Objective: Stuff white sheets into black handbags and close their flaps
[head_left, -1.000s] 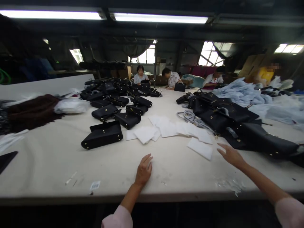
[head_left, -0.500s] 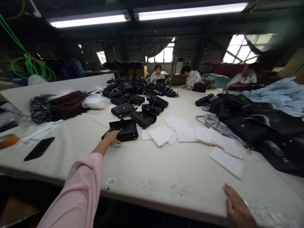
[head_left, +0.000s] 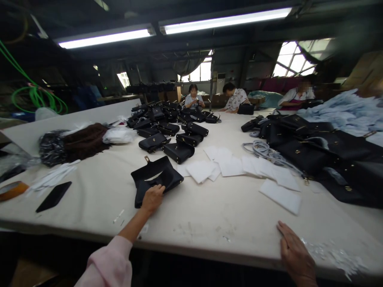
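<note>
Head view, left hand [head_left: 153,198] pinching the open-flapped black bag [head_left: 171,173], right hand [head_left: 297,254] outstretched near table edge [head_left: 209,250].

Left hand [head_left: 153,199] hides part of open black bag [head_left: 168,174]; orange roll [head_left: 13,191] cut by left edge; right hand [head_left: 296,253] cut off near wrist, bottom edge

Black handbag [head_left: 170,177], white sheets [head_left: 231,165], pink sleeve [head_left: 109,263]
</note>
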Available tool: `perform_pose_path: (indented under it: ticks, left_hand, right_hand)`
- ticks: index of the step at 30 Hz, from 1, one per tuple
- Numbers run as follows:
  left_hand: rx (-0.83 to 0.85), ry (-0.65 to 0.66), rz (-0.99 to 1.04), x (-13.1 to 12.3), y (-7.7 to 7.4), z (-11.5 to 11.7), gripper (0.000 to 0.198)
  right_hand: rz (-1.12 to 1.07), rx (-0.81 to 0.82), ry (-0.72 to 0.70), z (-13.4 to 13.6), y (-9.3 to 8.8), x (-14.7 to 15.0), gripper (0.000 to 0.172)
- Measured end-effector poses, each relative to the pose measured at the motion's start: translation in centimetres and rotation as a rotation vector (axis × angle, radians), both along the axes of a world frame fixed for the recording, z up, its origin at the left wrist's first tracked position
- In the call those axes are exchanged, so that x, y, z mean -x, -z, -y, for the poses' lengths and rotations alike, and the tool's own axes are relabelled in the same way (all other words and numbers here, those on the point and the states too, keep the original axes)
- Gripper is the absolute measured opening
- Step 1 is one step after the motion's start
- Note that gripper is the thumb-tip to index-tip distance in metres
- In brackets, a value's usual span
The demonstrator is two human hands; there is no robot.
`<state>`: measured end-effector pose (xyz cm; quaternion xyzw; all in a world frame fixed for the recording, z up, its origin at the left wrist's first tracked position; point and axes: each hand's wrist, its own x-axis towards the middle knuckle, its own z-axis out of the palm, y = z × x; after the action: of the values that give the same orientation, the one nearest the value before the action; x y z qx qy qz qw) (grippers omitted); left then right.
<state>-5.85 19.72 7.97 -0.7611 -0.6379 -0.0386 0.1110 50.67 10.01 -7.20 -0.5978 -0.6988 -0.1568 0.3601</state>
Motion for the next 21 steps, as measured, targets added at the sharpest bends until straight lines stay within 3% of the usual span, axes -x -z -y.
perform_pose_path:
  ticks: [3, 5, 9, 12, 13, 15, 17, 19, 21]
  left_hand:
    - [-0.074, 0.126, 0.007, -4.0, 0.5, 4.9, 0.018]
    - [-0.124, 0.225, 0.018, -6.9, 0.9, 7.7, 0.02]
    - [-0.228, 0.47, 0.047, -12.4, 2.1, 12.4, 0.022]
    - [-0.295, 0.651, 0.08, -15.9, 3.3, 14.9, 0.02]
    - [-0.316, 0.701, 0.093, -16.9, 3.7, 15.5, 0.02]
    - [-0.359, 0.786, 0.113, -18.6, 4.2, 16.6, 0.02]
    - [-0.384, 0.8, 0.151, -20.0, 4.4, 17.3, 0.02]
    - [-0.348, 0.685, 0.254, -21.2, 3.8, 17.7, 0.022]
    - [-0.241, 0.53, 0.427, -22.1, 2.4, 17.8, 0.041]
  right_hand:
    - [-0.103, 0.081, 0.005, -0.6, -0.6, 0.6, 0.043]
    - [-0.259, 0.19, 0.002, -1.0, -2.2, 2.1, 0.043]
    - [-0.831, 0.488, -0.163, -0.9, -8.7, 7.5, 0.056]
    - [-1.211, 0.764, -0.472, -0.5, -14.1, 11.0, 0.067]
    - [-1.296, 0.791, -0.549, -0.4, -15.5, 11.7, 0.066]
    - [-1.421, 0.776, -0.539, 0.0, -17.2, 12.2, 0.056]
    - [-1.479, 0.715, -0.426, 0.5, -17.7, 12.0, 0.05]
    - [-1.48, 0.643, -0.354, 1.2, -17.8, 11.4, 0.05]
    - [-1.423, 0.538, -0.329, 2.0, -18.0, 10.9, 0.05]
